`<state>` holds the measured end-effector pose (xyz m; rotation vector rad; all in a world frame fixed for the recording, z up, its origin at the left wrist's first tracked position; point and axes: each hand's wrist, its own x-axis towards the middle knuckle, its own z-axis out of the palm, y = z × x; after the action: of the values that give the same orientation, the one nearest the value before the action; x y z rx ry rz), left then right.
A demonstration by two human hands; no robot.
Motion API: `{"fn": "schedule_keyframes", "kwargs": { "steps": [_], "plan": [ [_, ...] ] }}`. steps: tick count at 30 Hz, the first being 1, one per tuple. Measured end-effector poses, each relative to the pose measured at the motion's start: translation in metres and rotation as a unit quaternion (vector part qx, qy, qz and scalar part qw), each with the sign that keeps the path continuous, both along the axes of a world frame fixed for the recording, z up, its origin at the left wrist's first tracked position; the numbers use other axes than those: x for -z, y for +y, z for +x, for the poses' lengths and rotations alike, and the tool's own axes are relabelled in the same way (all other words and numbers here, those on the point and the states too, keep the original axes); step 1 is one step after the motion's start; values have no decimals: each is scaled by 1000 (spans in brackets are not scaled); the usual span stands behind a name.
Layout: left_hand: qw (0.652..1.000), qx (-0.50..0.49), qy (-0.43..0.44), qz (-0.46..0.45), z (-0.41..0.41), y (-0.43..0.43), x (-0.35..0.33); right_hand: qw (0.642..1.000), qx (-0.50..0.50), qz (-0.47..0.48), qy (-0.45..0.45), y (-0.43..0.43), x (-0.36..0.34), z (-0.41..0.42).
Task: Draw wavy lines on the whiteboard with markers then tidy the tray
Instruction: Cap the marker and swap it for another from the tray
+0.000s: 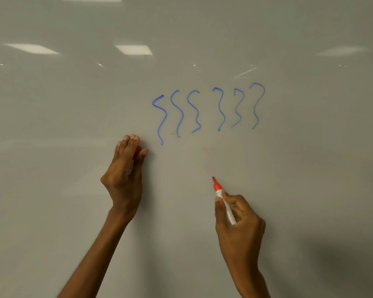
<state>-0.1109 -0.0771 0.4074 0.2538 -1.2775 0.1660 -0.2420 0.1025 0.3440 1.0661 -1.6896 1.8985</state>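
1. Below the row of blue wavy lines (220,110) on the whiteboard (310,147), the right hand (239,218) holds a red marker (224,203), with its grip pinched around the white barrel between thumb and curled fingers.
2. The marker's long axis runs from the hand up and slightly left. Its bare tip leads, aimed at the blank patch under the fourth and fifth blue lines. Whether the tip touches the board I cannot tell.
3. The marker has a white body, a red collar and a dark, worn-looking tip, and no cap is on it.
4. The left hand (125,175) lies well to the left of the marker, just beside the foot of the first blue line. Its fingers are nearly straight against the board, and the thumb presses a red cap (137,152) into them. Something pale shows under the palm, but I cannot make it out.
5. Six blue lines stand side by side, and only a very faint reddish trace shows beneath them. I judge that the red lines are barely started.
6. The right hand is the one placed to draw. Its next stroke probably needs firmer contact, as the ink looks weak.
7. No tray is in view.
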Motion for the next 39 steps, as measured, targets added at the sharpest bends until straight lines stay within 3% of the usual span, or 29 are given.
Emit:
{"fn": "schedule_keyframes", "kwargs": {
  "steps": [2,6,10,22,26,30,34,39],
  "plan": [
    [1000,0,-2,1,-1,-1,1,1000,-15,2,-8,2,-4,0],
    [1000,5,8,13,-5,0,2,996,-9,-90,-12,2,-44,-16],
    [1000,2,-1,11,-4,-1,3,997,-2,-73,8,-5,-67,-20],
    [999,-41,12,8,-9,-2,3,998,-12,-28,-46,7,-16,-9],
    [999,-46,6,5,-8,-1,3,995,8,-100,-26,8,-44,-21],
    [999,-39,0,18,-6,0,3,995,31,-91,-10,4,-62,-33],
    [999,-35,-22,23,-1,3,1,993,34,-103,-51,12,-42,-39],
    [991,60,-11,120,6,17,-1,994,8,-60,-94,19,-10,-22]
  ]
}}
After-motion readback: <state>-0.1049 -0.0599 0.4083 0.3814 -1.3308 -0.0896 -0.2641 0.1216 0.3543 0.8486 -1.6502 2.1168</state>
